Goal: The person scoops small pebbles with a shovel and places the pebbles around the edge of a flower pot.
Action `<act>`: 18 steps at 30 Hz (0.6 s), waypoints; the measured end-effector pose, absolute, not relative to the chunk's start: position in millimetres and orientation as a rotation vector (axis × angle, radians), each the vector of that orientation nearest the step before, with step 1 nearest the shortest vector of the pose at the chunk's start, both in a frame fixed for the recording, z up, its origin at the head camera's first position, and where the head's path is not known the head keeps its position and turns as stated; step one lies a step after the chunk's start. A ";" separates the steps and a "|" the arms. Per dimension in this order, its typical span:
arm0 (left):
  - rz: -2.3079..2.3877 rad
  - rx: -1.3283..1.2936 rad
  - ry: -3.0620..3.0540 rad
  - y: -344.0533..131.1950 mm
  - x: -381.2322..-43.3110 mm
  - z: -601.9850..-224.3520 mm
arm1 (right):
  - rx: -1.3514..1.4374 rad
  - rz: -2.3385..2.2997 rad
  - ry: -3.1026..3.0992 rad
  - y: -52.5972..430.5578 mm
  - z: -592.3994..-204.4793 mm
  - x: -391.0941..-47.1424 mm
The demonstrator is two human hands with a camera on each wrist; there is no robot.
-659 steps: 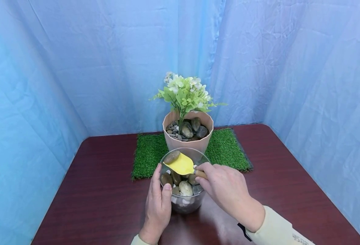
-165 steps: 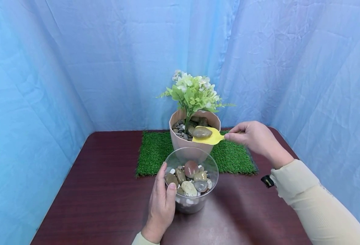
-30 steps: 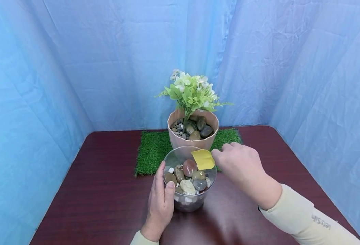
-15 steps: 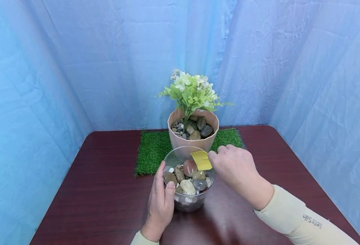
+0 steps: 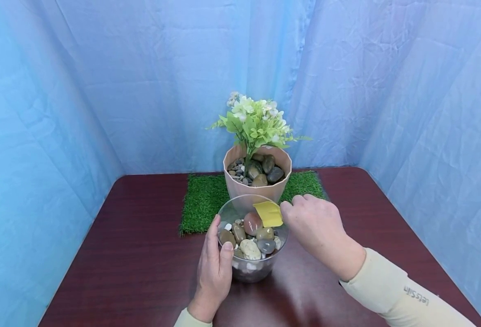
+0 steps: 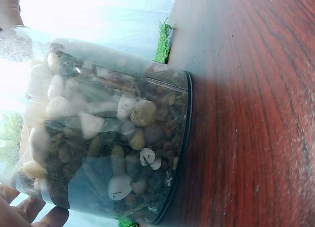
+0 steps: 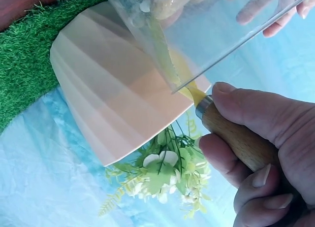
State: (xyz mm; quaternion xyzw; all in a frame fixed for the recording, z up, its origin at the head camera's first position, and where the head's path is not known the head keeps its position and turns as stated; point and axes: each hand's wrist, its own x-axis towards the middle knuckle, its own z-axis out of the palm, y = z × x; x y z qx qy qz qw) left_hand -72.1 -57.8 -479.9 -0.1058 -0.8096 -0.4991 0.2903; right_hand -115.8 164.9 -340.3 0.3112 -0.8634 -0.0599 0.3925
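Note:
A clear container [image 5: 250, 270] with assorted stones stands on the table in front of the flowerpot. My left hand [image 5: 216, 277] holds its left side, with the thumb on the near side and the fingers on the far side; in the left wrist view, fingers [image 6: 29, 210] touch its wall. My right hand [image 5: 316, 225] grips the wooden handle [image 7: 241, 143] of a small yellow trowel [image 5: 269, 214]. The trowel's blade dips inside the container's right rim, beside a reddish stone [image 5: 253, 223]. I see no stone on the blade. The handle is hidden in the head view.
Behind the container, a pink flowerpot [image 5: 257, 190] with a white-flowered plant [image 5: 258, 120], small pebbles and several larger stones [image 5: 275, 175] stands on an artificial grass mat [image 5: 203, 204]. Dark red table [image 5: 142, 254]; blue curtains [image 5: 175, 91] surround its back and sides.
Earlier the trowel carried a brown stone from the container to the pot; a brown stone now lies at the pot's front. The trowel returned to the container and has barely moved since.

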 end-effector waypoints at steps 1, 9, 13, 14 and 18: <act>-1.332 -0.282 -2.159 -57.8 -72.1 -479.8 | 0.789 -0.138 -2.188 165.8 -341.3 -115.9; -1.334 -0.279 -2.169 -58.1 -71.9 -479.6 | 0.759 -0.105 -2.203 171.9 -344.4 -115.8; -1.338 -0.283 -2.166 -58.4 -72.3 -479.8 | 0.738 -0.097 -2.253 171.3 -344.4 -115.6; -1.339 -0.283 -2.167 -58.3 -72.3 -479.9 | 0.730 -0.092 -2.274 170.9 -344.3 -115.4; -1.346 -0.275 -2.175 -57.8 -72.0 -479.9 | 0.694 -0.062 -2.390 168.8 -344.1 -114.0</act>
